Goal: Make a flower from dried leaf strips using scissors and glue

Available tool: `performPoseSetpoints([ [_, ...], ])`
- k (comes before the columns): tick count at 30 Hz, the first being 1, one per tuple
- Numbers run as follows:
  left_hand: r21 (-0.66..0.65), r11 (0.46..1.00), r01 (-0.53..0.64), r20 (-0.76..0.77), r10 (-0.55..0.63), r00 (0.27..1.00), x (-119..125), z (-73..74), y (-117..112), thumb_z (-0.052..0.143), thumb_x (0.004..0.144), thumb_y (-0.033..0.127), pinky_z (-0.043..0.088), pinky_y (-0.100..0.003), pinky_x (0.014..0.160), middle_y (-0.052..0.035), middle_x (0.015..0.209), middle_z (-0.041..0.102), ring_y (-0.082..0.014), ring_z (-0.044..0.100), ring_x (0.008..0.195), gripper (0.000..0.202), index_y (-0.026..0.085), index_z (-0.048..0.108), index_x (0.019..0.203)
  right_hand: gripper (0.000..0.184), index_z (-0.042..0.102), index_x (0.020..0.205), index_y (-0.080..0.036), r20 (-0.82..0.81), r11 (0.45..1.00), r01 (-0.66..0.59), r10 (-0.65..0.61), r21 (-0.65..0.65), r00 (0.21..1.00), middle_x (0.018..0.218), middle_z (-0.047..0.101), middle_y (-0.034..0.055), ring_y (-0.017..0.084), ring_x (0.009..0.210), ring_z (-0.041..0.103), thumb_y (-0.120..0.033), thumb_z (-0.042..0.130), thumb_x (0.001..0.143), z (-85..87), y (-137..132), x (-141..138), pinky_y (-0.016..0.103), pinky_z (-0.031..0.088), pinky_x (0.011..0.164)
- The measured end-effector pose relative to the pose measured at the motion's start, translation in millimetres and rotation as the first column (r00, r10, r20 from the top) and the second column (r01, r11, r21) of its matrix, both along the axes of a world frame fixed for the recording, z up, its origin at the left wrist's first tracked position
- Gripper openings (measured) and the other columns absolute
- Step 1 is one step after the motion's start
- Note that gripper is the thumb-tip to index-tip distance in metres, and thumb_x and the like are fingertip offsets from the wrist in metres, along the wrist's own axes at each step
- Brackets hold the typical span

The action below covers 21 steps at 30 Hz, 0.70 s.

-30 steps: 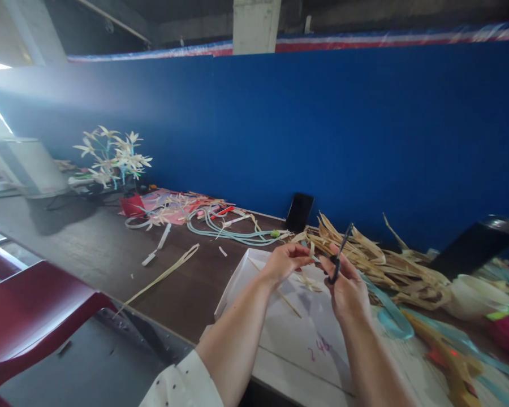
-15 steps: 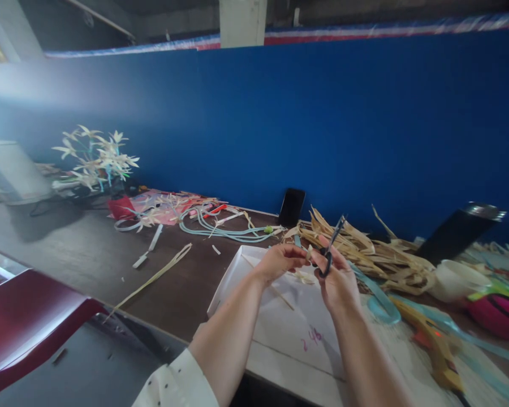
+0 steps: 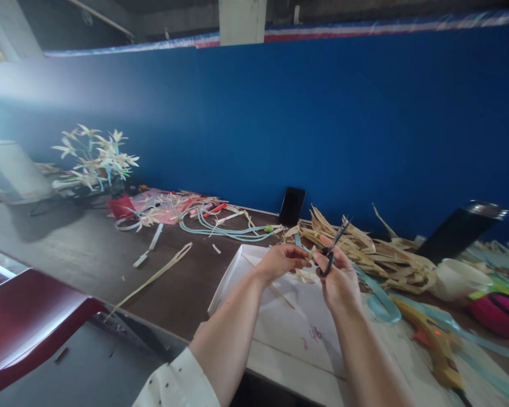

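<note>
Nearest, a white dotted sleeve covers the left forearm, and both bare forearms reach out over a white sheet of card lying on the dark brown table. Pink handwriting on the card looks like "246" (too blurred to be sure), and no brand or label can be read anywhere.

Above the card's far end the two hands meet. The left hand has its fingertips pinched together on a small pale straw strip, held in the air between the hands. The right hand has its grip closed through the handles of black-handled scissors, blades pointing up and away; how far the blades are parted cannot be told. The work in hand looks like trimming that strip. A clean cut would call for the strip held taut and the blades brought square across it.

Just beyond lie a light-blue ribbon, a heap of dried tan leaves, a black phone leaning on the blue wall, and a bunch of straw flowers far left.
</note>
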<state>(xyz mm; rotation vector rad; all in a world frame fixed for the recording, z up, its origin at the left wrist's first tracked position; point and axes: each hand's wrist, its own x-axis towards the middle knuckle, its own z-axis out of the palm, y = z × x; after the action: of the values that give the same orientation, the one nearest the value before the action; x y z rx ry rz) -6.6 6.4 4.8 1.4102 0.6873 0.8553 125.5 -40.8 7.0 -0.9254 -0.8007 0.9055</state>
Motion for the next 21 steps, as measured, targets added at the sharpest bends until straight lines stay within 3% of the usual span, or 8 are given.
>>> performPoseSetpoints([
  [3,0.069,0.997,-0.017,-0.055,0.021,0.998,2,1.6,-2,0.067,0.065,0.035,0.04,-0.021,0.058,-0.005,0.083,0.065,-0.0111,0.057,0.07,0.033,0.014,0.061,0.09,0.057,0.059,0.114,-0.025,0.027,1.0,0.025,-0.024,-0.01,0.999,0.079,0.059,-0.001,0.006,0.054,0.046,-0.026,0.074,0.059,-0.7,2,0,0.018,0.032,0.045],
  [5,0.195,0.974,-0.111,-0.112,0.135,0.985,4,2.7,-4,0.066,0.065,0.036,0.042,-0.023,0.061,-0.0053,0.087,0.063,-0.0111,0.055,0.071,0.033,0.014,0.06,0.09,0.056,0.06,0.112,-0.024,0.044,0.999,0.046,-0.045,-0.024,0.998,0.08,0.06,-0.0005,0.006,0.053,0.046,-0.026,0.074,0.058,-1.0,3,1,0.018,0.032,0.044],
  [7,0.375,0.898,-0.229,-0.136,0.298,0.945,6,2.5,-7,0.067,0.065,0.035,0.043,-0.025,0.065,-0.0057,0.092,0.059,-0.0119,0.054,0.074,0.033,0.015,0.057,0.089,0.056,0.061,0.111,-0.024,0.057,0.997,0.063,-0.061,-0.039,0.997,0.08,0.061,-0.0004,0.006,0.053,0.046,-0.026,0.074,0.057,-0.9,3,1,0.018,0.032,0.044],
  [9,0.557,0.782,-0.282,-0.122,0.412,0.903,9,0.5,-11,0.065,0.067,0.033,0.044,-0.027,0.068,-0.0058,0.094,0.055,-0.013,0.052,0.076,0.029,0.016,0.054,0.088,0.056,0.061,0.11,-0.024,0.07,0.995,0.082,-0.078,-0.056,0.994,0.08,0.062,0.0,0.007,0.053,0.047,-0.027,0.074,0.056,-0.5,3,1,0.018,0.033,0.044],
  [12,0.753,0.613,-0.241,-0.111,0.48,0.87,13,-3.9,-14,0.058,0.073,0.027,0.044,-0.03,0.073,-0.0052,0.09,0.051,-0.0153,0.05,0.08,0.021,0.017,0.049,0.09,0.056,0.062,0.109,-0.022,0.072,0.991,0.101,-0.095,-0.089,0.993,0.075,0.062,-0.0002,0.008,0.053,0.048,-0.028,0.074,0.055,0.2,3,1,0.019,0.035,0.045],
  [14,0.82,0.54,-0.191,-0.132,0.504,0.854,14,-5.8,-16,0.054,0.075,0.023,0.043,-0.031,0.076,-0.0052,0.089,0.05,-0.0172,0.049,0.085,0.019,0.017,0.047,0.091,0.056,0.063,0.107,-0.021,0.056,0.991,0.093,-0.088,-0.098,0.995,0.073,0.061,-0.001,0.009,0.053,0.049,-0.026,0.075,0.053,0.5,3,1,0.02,0.036,0.046],
  [17,0.861,0.486,-0.146,-0.165,0.54,0.825,14,-5.5,-18,0.052,0.076,0.022,0.041,-0.032,0.077,-0.0058,0.09,0.05,-0.0191,0.048,0.089,0.017,0.017,0.045,0.091,0.057,0.063,0.106,-0.021,0.058,0.992,0.092,-0.087,-0.083,0.994,0.071,0.062,-0.0011,0.01,0.057,0.051,-0.024,0.076,0.05,0.4,3,0,0.021,0.039,0.049],
  [21,0.879,0.464,-0.11,-0.196,0.562,0.804,13,-2.7,-20,0.049,0.077,0.023,0.041,-0.032,0.076,-0.006,0.09,0.051,-0.0199,0.047,0.088,0.014,0.018,0.044,0.089,0.057,0.063,0.107,-0.019,0.08,0.99,0.114,-0.108,-0.085,0.991,0.072,0.063,-0.0003,0.012,0.062,0.055,-0.023,0.076,0.052,0.4,3,0,0.023,0.043,0.055],
])
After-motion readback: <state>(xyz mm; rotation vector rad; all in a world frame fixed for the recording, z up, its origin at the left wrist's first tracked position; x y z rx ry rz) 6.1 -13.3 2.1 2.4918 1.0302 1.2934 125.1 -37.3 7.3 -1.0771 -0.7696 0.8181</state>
